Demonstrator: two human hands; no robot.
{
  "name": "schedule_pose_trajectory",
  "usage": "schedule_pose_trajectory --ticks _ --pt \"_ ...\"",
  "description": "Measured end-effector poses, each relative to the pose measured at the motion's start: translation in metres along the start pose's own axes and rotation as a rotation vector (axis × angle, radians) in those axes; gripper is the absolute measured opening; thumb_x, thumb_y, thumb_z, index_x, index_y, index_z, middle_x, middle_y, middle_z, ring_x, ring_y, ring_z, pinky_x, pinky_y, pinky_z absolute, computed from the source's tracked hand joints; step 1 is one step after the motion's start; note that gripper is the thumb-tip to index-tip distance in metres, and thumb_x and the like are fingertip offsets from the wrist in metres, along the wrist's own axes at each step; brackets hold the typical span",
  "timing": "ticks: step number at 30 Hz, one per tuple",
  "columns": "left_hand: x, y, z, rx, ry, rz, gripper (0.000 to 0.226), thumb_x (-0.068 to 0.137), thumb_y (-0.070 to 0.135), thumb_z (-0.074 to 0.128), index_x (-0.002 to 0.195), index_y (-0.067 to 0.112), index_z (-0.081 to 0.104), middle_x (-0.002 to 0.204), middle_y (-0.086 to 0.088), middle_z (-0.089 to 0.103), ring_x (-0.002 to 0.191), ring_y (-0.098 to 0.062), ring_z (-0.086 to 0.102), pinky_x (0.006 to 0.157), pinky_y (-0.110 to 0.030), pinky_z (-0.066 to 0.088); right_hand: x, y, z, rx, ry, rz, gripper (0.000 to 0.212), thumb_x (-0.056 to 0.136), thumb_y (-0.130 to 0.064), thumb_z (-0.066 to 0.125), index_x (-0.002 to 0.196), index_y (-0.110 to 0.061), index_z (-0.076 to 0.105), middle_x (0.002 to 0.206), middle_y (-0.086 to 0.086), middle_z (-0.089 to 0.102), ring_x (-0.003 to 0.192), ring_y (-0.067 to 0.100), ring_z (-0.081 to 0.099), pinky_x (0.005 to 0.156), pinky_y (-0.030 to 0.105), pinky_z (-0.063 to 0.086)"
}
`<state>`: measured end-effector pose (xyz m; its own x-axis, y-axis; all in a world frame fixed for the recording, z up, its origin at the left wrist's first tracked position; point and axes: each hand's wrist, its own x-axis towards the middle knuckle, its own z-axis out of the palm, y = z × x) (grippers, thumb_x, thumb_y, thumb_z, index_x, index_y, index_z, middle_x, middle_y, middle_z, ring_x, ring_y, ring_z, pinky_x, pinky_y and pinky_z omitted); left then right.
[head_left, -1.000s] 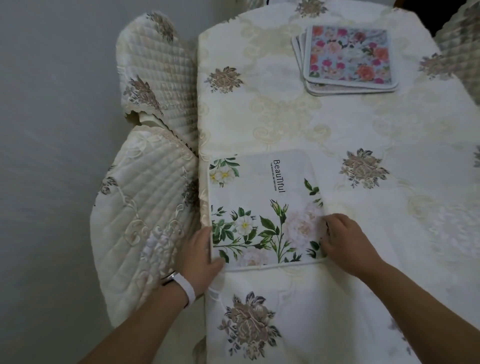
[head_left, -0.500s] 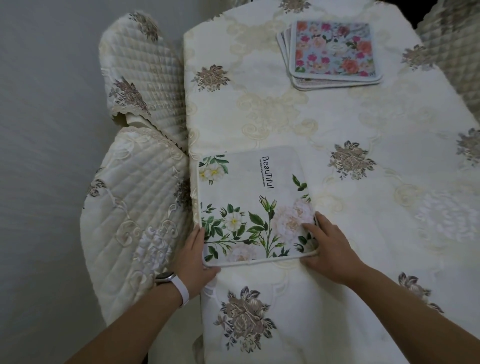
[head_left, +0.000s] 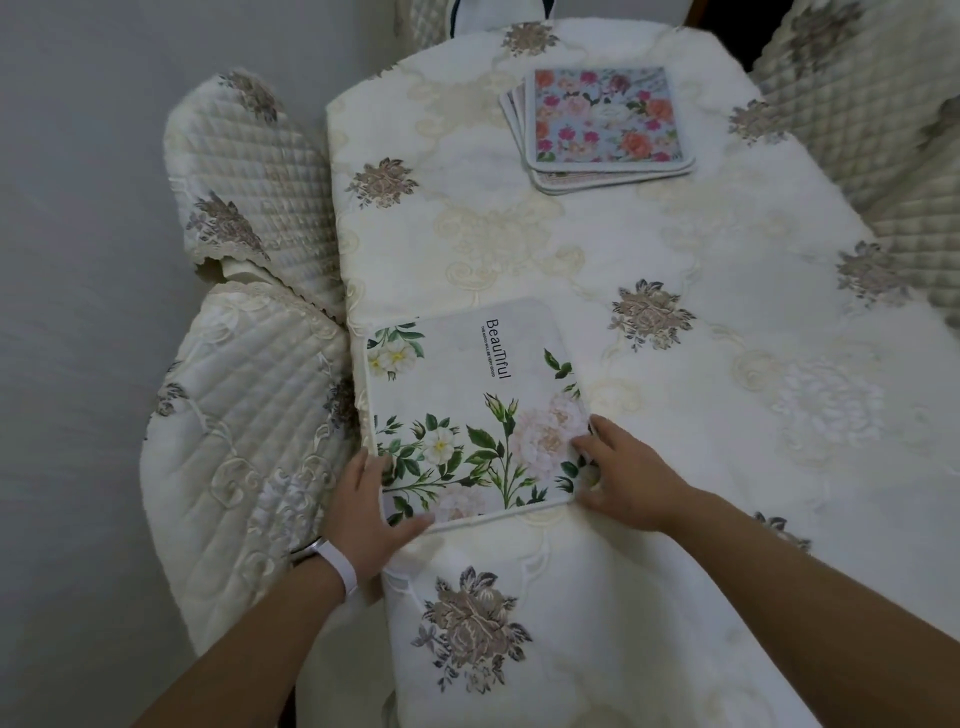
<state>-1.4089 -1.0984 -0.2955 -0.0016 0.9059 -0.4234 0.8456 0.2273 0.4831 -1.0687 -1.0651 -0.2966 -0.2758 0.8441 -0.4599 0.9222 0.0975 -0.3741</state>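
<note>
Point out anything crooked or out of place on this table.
The stack of pink floral mats at the far end is fanned, lower ones poking out left and front. The white placemat at the near edge looks slightly skewed.

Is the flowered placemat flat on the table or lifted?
Flat: the placemat lies spread on the tablecloth; left hand and right hand touch its near corners.

Both hands (head_left: 363, 514) (head_left: 623, 478) on white floral placemat (head_left: 467, 395), cream tablecloth (head_left: 597, 260) beneath

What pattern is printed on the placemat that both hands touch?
White and pink flowers with green leaves on a white placemat; head view.
</note>
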Motion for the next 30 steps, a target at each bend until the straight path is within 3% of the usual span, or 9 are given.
schedule_pose_trajectory --ticks 2,4,7,9,16,21,30 --pt "-0.004 0.018 -0.01 -0.018 0.098 0.094 0.077 0.077 0.056 0.065 0.14 0.017 0.043 0.151 -0.007 0.033 0.137 -0.026 0.033 0.111 -0.044 0.032 -0.004 -0.008 -0.018 0.019 0.062 0.025 0.054 0.088 -0.042 0.055 0.136 -0.017 0.048 0.138 0.003 0.045 0.121 0.025 0.05 0.095 0.036 0.046" --pt "-0.01 0.041 -0.017 0.052 0.179 0.314 0.061 0.083 0.052 0.051 0.132 0.016 0.053 0.139 -0.006 0.051 0.127 -0.024 0.047 0.104 -0.047 0.042 -0.012 -0.016 -0.034 0.0 0.189 0.019 0.049 0.093 -0.033 0.053 0.138 -0.015 0.048 0.139 0.004 0.05 0.12 0.025 0.051 0.094 0.037 0.046" --pt "-0.022 0.077 -0.026 0.199 0.24 0.581 0.047 0.089 0.041 0.048 0.129 0.017 0.056 0.134 -0.005 0.057 0.125 -0.023 0.05 0.1 -0.046 0.045 -0.032 -0.023 -0.056 -0.093 0.354 -0.079 0.047 0.091 -0.029 0.057 0.135 -0.011 0.053 0.134 0.009 0.056 0.117 0.03 0.054 0.091 0.039 0.049" --pt "-0.033 0.098 -0.031 0.284 0.274 0.667 0.045 0.09 0.039 0.05 0.129 0.017 0.054 0.135 -0.006 0.055 0.127 -0.025 0.049 0.099 -0.046 0.045 -0.05 -0.023 -0.07 -0.188 0.413 -0.153 0.046 0.089 -0.029 0.061 0.13 -0.009 0.058 0.13 0.014 0.06 0.115 0.033 0.057 0.09 0.042 0.051" --pt "-0.077 0.141 -0.046 0.436 0.335 0.648 0.046 0.087 0.046 0.044 0.124 0.022 0.061 0.135 -0.007 0.057 0.128 -0.03 0.05 0.099 -0.051 0.045 -0.118 -0.019 -0.107 -0.28 0.498 -0.179 0.046 0.089 -0.039 0.052 0.123 -0.011 0.064 0.129 0.014 0.062 0.118 0.033 0.057 0.091 0.044 0.052" --pt "-0.109 0.153 -0.048 0.464 0.329 0.704 0.043 0.087 0.045 0.043 0.119 0.024 0.064 0.128 -0.006 0.062 0.118 -0.031 0.057 0.092 -0.049 0.05 -0.178 -0.027 -0.1 -0.276 0.557 -0.109 0.051 0.09 -0.045 0.042 0.126 -0.015 0.061 0.132 0.009 0.061 0.122 0.029 0.054 0.094 0.042 0.05" --pt "-0.153 0.149 -0.031 0.392 0.323 0.926 0.034 0.084 0.035 0.045 0.104 0.021 0.068 0.113 -0.004 0.067 0.106 -0.027 0.062 0.08 -0.044 0.053 -0.283 -0.051 -0.061 -0.27 0.557 0.067 0.047 0.088 -0.044 0.042 0.114 -0.015 0.068 0.116 0.009 0.069 0.106 0.029 0.064 0.079 0.039 0.056"
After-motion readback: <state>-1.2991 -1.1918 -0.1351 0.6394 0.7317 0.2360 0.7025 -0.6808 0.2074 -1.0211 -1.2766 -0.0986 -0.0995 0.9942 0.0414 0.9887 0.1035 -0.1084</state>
